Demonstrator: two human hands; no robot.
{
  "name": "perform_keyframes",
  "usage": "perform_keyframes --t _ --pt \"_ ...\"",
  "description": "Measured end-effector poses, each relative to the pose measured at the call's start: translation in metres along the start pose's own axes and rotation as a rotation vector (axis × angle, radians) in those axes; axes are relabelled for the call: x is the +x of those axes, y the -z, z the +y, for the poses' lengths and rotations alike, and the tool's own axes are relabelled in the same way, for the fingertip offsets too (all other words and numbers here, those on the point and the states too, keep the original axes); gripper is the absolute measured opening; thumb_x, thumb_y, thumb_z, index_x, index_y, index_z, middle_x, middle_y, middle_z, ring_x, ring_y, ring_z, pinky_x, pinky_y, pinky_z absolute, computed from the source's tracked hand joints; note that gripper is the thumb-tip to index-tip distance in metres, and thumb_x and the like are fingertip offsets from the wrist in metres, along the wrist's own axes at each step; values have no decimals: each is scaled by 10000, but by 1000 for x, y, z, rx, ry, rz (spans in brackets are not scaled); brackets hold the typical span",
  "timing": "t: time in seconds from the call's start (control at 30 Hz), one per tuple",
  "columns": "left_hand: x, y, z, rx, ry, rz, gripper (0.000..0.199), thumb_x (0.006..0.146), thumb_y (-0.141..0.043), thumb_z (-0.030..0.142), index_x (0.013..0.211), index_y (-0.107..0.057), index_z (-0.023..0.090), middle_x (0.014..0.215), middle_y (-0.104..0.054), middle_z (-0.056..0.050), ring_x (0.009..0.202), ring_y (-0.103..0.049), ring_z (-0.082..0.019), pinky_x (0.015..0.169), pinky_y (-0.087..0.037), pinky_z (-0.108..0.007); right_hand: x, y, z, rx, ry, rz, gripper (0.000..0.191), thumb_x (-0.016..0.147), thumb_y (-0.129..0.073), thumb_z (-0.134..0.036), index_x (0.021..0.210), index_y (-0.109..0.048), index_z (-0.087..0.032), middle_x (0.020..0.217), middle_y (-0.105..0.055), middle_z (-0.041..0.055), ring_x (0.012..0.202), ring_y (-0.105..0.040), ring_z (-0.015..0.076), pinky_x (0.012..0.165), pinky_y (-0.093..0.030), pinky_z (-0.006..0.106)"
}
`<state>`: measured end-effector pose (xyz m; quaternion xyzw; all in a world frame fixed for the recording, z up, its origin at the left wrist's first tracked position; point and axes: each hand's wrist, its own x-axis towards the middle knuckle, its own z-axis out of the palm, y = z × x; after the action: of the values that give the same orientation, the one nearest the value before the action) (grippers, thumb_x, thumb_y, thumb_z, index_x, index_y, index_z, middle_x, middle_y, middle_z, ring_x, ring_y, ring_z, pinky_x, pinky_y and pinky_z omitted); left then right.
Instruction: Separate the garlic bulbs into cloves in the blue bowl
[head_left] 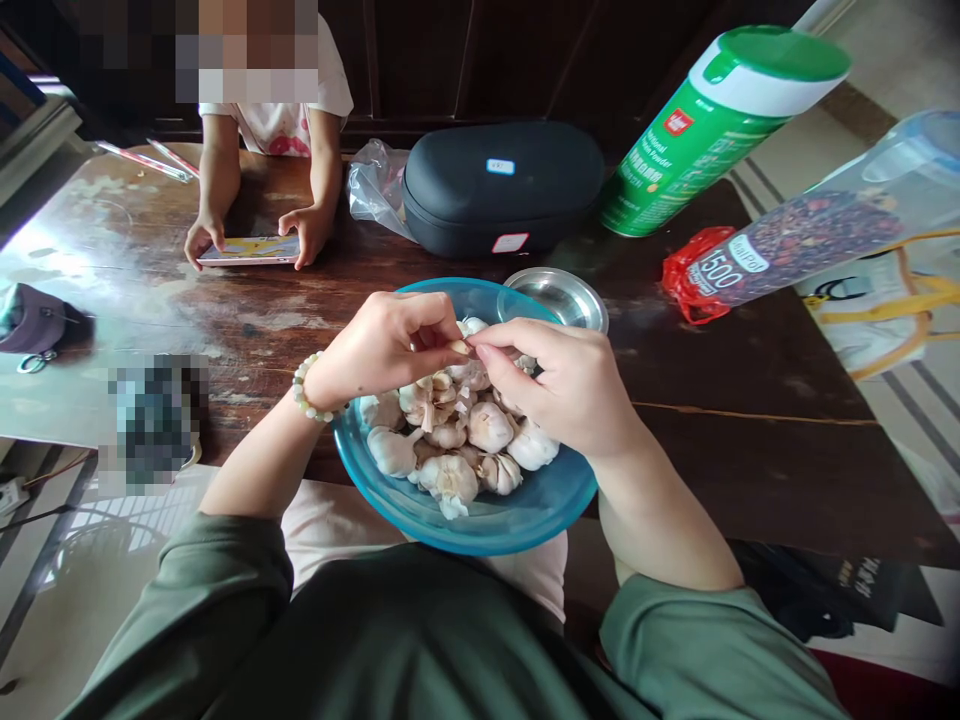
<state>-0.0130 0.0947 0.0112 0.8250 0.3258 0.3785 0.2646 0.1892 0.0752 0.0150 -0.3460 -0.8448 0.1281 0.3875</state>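
Note:
A blue see-through bowl (540, 515) full of whole garlic bulbs (491, 427) sits at the table's edge, close to my body. Above the bulbs my left hand (397, 340) pinches a small garlic clove (460, 347) between thumb and forefinger. My right hand (559, 375) meets it there, its thumb and forefinger closed at the clove's tip. Whether a strip of skin is between the right fingertips is too small to tell. One opened bulb (429, 402) with its cloves showing lies under my left hand. A shiny metal bowl (577, 295) stands just behind the blue one.
Behind the bowls are a black case (502, 190), a plastic bag (379, 185), a green powder can (705, 130) and a clear jar (817, 230) by a red bag (694, 275). Across the table another person's hands hold a phone (251, 250). A cap (34, 320) lies left.

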Motion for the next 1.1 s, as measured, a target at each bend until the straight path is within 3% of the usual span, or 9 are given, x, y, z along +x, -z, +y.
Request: perform_keyframes --t 0.3,0.73,1.1 --pt "0 -1 -1 92 6 16 115 786 -661 238 779 -614 133 672 -629 4 576 -571 -85 555 -434 -191 -1 -2 -1 -60 0 33 83 838 -582 -130 862 -637 -187 798 -706 7 645 -646 124 620 -535 244" --pt "0 -1 -1 124 1 -60 160 807 -656 295 813 -596 147 695 -633 0 615 -586 -95 586 -439 -192 -1 -2 -1 -135 34 12 116 833 -540 -110 793 -588 -207 731 -668 0 625 -616 138 608 -500 259" --pt "1 -1 -2 89 32 5 207 809 -657 343 820 -604 142 694 -639 -5 591 -588 -91 559 -440 -188 0 -1 -1 -82 -8 -10 104 825 -549 -126 805 -607 -209 746 -682 0 624 -624 138 603 -506 258"
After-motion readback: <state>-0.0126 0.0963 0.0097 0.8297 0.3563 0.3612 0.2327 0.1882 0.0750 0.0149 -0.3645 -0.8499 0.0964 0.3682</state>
